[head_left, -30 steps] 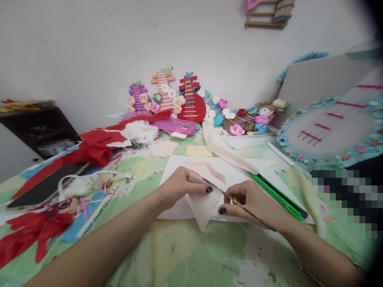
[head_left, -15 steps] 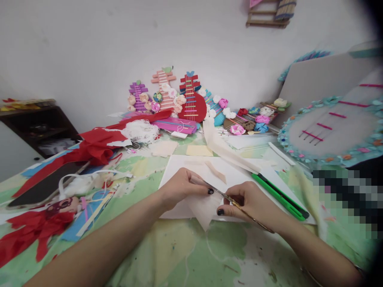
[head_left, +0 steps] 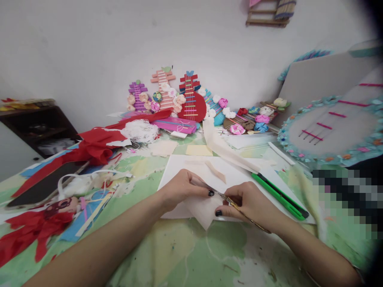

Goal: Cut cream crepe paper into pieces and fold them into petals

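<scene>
My left hand [head_left: 183,190] pinches a pale cream piece of crepe paper [head_left: 203,213], whose pointed lower corner hangs down over the edge of the white board. Scissors [head_left: 236,206] with gold handles are gripped in my right hand [head_left: 248,201]; their blades reach left to the upper part of the paper, beside my left thumb. My left fingers partly hide the blade tips. Under both hands lies the white board [head_left: 176,169], bearing a small tan paper scrap [head_left: 216,172]. A green utility knife [head_left: 279,196] rests on it to the right of my right hand.
Red crepe paper [head_left: 95,147], a dark phone [head_left: 44,185] and white thread [head_left: 141,131] are on the left. A long cream strip [head_left: 224,151] runs behind the board. Decorated paper lutes, including a red one [head_left: 191,107], lean on the wall. A flower-edged round panel [head_left: 341,131] stands right.
The scissors and my right hand have shifted very slightly left, the blades now closer together at the paper. My left hand has barely moved.
</scene>
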### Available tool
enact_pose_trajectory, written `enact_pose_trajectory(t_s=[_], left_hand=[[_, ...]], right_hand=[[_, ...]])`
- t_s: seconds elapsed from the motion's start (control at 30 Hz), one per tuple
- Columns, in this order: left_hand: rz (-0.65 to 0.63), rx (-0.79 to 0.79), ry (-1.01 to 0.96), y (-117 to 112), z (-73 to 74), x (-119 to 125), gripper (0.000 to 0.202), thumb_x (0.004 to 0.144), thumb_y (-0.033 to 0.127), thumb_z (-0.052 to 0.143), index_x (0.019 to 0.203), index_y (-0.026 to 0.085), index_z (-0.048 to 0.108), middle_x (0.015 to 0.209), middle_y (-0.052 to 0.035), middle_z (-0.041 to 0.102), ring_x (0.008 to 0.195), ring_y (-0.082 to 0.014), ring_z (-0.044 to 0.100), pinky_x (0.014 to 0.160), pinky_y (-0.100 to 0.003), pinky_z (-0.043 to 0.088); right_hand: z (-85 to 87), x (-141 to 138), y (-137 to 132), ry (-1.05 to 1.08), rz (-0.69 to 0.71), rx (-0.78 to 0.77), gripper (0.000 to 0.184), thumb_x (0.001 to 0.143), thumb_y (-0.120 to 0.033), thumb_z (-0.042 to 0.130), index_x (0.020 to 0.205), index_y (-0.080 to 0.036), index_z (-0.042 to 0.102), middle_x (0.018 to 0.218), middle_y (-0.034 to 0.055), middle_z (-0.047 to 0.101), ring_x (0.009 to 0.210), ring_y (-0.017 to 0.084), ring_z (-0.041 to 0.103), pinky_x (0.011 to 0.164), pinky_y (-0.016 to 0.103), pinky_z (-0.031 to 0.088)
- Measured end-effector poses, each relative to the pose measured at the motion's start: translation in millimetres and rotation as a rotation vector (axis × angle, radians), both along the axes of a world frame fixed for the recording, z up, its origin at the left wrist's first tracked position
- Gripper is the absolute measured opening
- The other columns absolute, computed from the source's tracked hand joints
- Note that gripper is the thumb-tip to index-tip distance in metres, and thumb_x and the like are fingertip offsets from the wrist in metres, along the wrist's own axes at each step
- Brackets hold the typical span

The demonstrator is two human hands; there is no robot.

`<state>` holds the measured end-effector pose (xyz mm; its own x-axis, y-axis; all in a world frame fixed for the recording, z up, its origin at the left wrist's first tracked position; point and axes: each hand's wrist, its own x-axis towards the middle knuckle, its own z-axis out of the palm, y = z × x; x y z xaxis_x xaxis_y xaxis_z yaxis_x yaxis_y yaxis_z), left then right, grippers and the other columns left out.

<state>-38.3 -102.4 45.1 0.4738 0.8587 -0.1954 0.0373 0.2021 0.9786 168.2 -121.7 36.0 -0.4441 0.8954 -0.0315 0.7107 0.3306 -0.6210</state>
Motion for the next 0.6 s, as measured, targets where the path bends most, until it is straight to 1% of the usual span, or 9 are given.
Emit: enact_pose_trajectory(t_s=[0.17,0.4,0.6], left_hand=[[-0.009,-0.006,-0.010,0.1,-1.0,-1.3,0.014,0.060,0.013,0.071,0.073,0.012,0.076,0.072,-0.0094,0.073,0.062,-0.0178,0.065,0.060,-0.027,0.051],[-0.012,-0.016,-0.005,1.3,-3.0,-1.7,0.014,0.060,0.014,0.072,0.073,0.011,0.076,0.072,-0.0096,0.073,0.062,-0.0178,0.065,0.060,-0.027,0.052],[0.001,-0.008,0.001,0.8,-3.1,-0.7,0.014,0.059,0.017,0.074,0.071,0.011,0.075,0.072,-0.0111,0.073,0.061,-0.0192,0.065,0.059,-0.028,0.051]], right_hand=[[0.3,-0.6,1.4,-0.005,0.003,0.002,0.049,0.066,-0.059,0.066,0.052,-0.015,0.051,0.048,-0.0057,0.026,0.051,0.009,0.023,0.045,0.023,0.017],[-2.1,-0.5,1.8,-0.024,0.000,0.065,0.048,0.064,-0.060,0.068,0.054,-0.014,0.057,0.046,-0.0054,0.029,0.050,0.009,0.024,0.044,0.022,0.018],[-0.8,-2.3,0.6,0.010,-0.014,0.055,0.050,0.060,-0.061,0.070,0.050,-0.014,0.057,0.046,-0.0050,0.028,0.049,0.009,0.023,0.043,0.022,0.017]])
